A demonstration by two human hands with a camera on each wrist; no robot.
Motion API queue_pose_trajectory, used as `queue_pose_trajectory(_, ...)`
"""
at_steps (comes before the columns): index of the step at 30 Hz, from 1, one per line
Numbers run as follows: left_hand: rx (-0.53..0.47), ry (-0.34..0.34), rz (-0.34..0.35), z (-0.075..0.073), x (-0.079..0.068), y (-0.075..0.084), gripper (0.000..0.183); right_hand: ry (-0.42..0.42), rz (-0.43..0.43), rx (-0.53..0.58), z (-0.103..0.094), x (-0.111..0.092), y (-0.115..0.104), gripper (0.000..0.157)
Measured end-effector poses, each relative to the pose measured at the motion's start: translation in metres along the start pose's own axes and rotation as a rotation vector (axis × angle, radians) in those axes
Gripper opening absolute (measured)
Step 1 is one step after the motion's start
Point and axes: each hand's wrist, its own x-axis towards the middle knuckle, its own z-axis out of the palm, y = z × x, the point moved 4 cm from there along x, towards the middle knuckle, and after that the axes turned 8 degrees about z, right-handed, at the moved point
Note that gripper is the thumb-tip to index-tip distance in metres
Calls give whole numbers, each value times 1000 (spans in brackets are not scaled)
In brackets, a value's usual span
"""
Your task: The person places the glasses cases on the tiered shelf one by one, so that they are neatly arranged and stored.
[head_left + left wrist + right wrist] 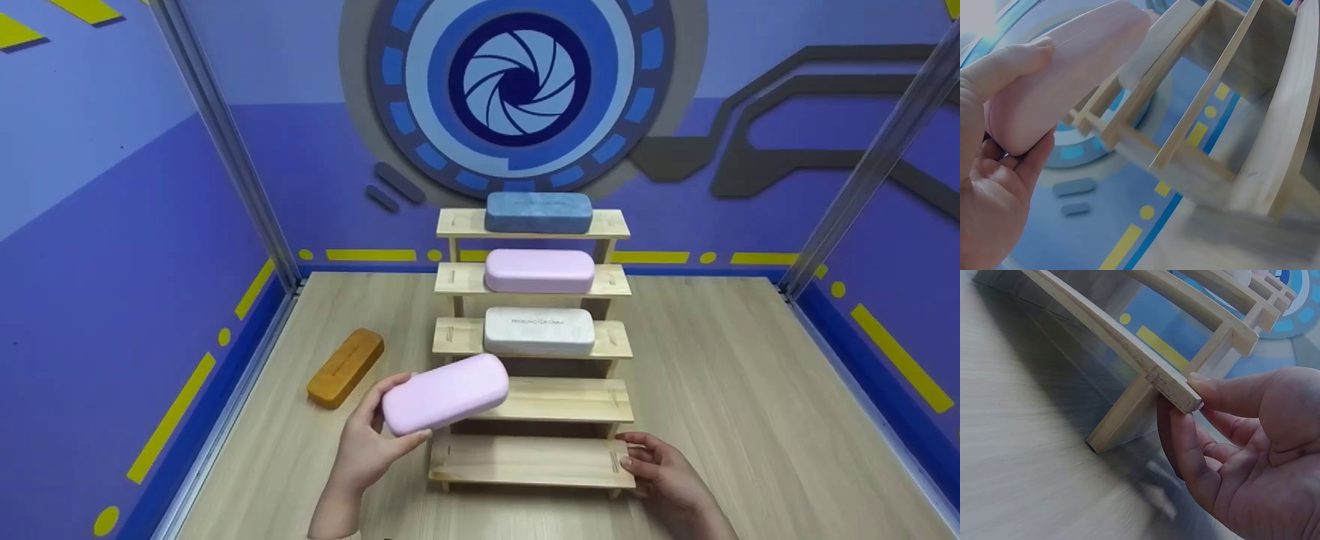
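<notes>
My left hand (367, 442) grips a pink glasses case (446, 394) by its left end, raised in front of the left part of a stepped wooden rack (540, 461). In the left wrist view, the thumb lies along one side of the case (1072, 73) and fingers curl under it. With thumb and fingers, my right hand (667, 476) pinches the right end of the rack's lowest shelf, seen close in the right wrist view at the shelf end (1176, 391). Higher shelves hold a white case (538, 331), another pink case (538, 271) and, on top, a blue case (538, 213).
A brown-orange case (346, 368) lies on the wooden tabletop (750, 390), left of the rack. Blue-purple panels (300, 165) wall in the back and both sides, with metal posts (225, 142) at the corners.
</notes>
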Motion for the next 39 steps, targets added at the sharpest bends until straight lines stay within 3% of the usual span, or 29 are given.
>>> queue_pose_trajectory(5, -10, -79, 19, 17, 10, -4, 78, 13, 9, -16, 0, -1, -1, 59)
queue_pose_trajectory(12, -40, -185, -8, 40, 22, -10, 76, 31, 9, -47, -1, -1, -4, 63)
queue_pose_trajectory(19, -50, -277, 28, 66, 34, -14, 76, 20, 8, -40, -2, 0, -4, 60)
queue_pose_trajectory(29, -66, -349, 17, 98, 43, -23, 74, -18, 6, -23, -3, 2, -1, 54)
queue_pose_trajectory(39, -18, -387, 45, 115, 51, -29, 74, -23, 5, -7, -2, 0, -1, 55)
